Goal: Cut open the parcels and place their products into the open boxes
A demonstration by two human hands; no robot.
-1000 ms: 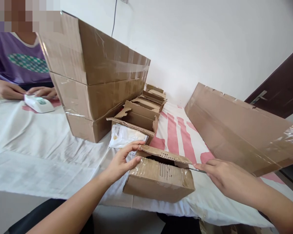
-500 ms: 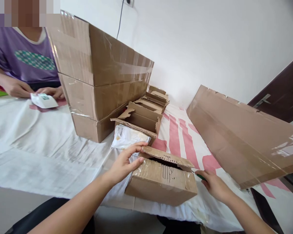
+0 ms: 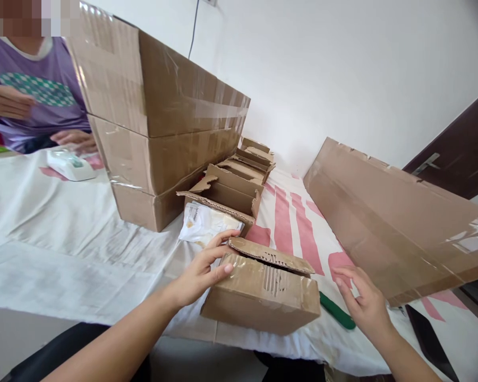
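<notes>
A small cardboard box (image 3: 258, 302) stands in front of me, its torn top flap (image 3: 271, 254) lifted a little above a dark slit. My left hand (image 3: 205, 273) rests on the box's left end with thumb and fingers apart. To the right of the box lies a green-handled tool (image 3: 338, 310) on the cloth; its other end is hidden behind the box. Just above and right of that handle, my right hand (image 3: 362, 297) is raised, fingers spread and holding nothing. White printed packets (image 3: 209, 224) lie beyond my left hand, against an open cardboard box (image 3: 233, 193).
Large taped cartons (image 3: 175, 122) are stacked at left; a long cardboard panel (image 3: 382, 223) stands at right. More opened boxes (image 3: 250, 162) line up behind. A dark flat object (image 3: 430, 339) lies at lower right. Another person's hand (image 3: 75, 139) is by a white device (image 3: 69, 165).
My right hand has let go of the green-handled tool and lifted away to the right. My left hand stays on the box. The other person's one hand has risen from the white device.
</notes>
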